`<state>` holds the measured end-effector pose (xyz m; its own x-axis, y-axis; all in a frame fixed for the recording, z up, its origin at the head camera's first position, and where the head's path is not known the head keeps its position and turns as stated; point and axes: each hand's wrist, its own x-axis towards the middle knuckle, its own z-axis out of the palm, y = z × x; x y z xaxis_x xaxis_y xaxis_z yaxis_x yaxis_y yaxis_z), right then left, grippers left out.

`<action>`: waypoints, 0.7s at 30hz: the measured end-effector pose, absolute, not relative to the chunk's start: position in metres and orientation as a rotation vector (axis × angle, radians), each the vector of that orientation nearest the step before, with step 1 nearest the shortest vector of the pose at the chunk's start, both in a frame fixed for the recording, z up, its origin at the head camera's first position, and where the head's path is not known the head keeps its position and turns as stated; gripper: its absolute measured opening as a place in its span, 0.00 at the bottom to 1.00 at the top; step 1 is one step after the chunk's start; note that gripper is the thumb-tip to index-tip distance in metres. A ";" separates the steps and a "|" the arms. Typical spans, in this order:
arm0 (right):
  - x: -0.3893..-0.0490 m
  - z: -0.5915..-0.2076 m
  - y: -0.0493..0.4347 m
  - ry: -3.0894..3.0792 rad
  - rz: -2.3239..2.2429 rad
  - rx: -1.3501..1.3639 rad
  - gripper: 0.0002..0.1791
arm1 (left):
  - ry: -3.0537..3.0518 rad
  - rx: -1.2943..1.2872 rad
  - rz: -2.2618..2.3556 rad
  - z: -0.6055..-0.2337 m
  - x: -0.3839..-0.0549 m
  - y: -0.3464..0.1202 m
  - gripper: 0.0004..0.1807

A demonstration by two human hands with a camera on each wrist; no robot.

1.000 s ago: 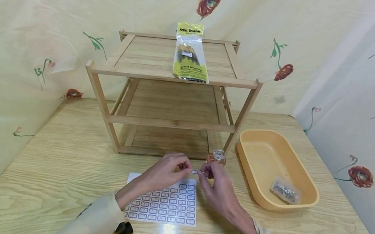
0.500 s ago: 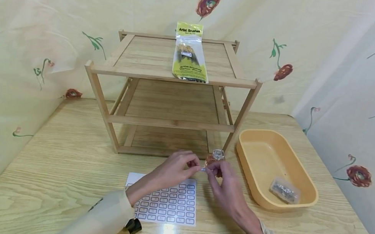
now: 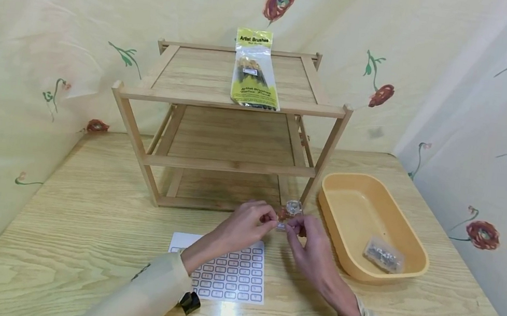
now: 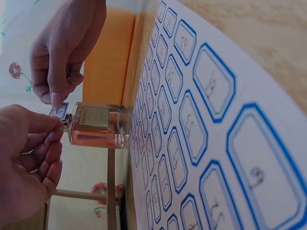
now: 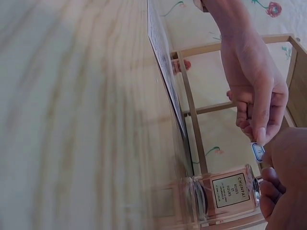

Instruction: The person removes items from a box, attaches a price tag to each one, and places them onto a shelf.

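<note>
I see the left hand (image 3: pixel 248 226) and the right hand (image 3: pixel 315 246) have come nearer the perfume bottle (image 5: pixel 230 190), both pinching the small label (image 5: pixel 257 152) near its neck, so the work now concerns the bottle

So I've got this tiny white label (image 5: pixel 258 151) pinched between my left grip (image 3: pixel 243 228) and right grip (image 3: pixel 315 246), one end each. It's got a blue border and some handwritten mark I can't really make out. In the head view it's just right of center, lower half of the frame, right by a little perfume bottle (image 5: pixel 230 189). That one's upright, clear glass, pinkish inside, with a square tag on the front reading "CHUNPAI ROSES ET FLEURS". Can't tell if label and bottle are touching tbh.
</note>
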<state>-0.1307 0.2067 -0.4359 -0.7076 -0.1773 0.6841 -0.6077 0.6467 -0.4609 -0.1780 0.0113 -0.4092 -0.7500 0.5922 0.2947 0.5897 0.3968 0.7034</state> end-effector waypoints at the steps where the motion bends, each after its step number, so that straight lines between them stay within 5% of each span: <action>1: -0.131 -0.436 0.207 -2.258 0.923 0.606 0.17 | 2.629 1.107 1.317 -0.409 -0.178 0.012 0.06; 21: -0.140 -0.439 0.216 -2.277 0.859 0.558 0.17 | 2.720 1.091 1.335 -0.415 -0.180 0.032 0.04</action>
<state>-0.1402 0.2156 -0.4395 -0.7091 -0.1595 0.6868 -0.5734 0.6974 -0.4300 -0.1805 0.0316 -0.4147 -0.7678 0.5386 0.3471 0.6040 0.4276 0.6726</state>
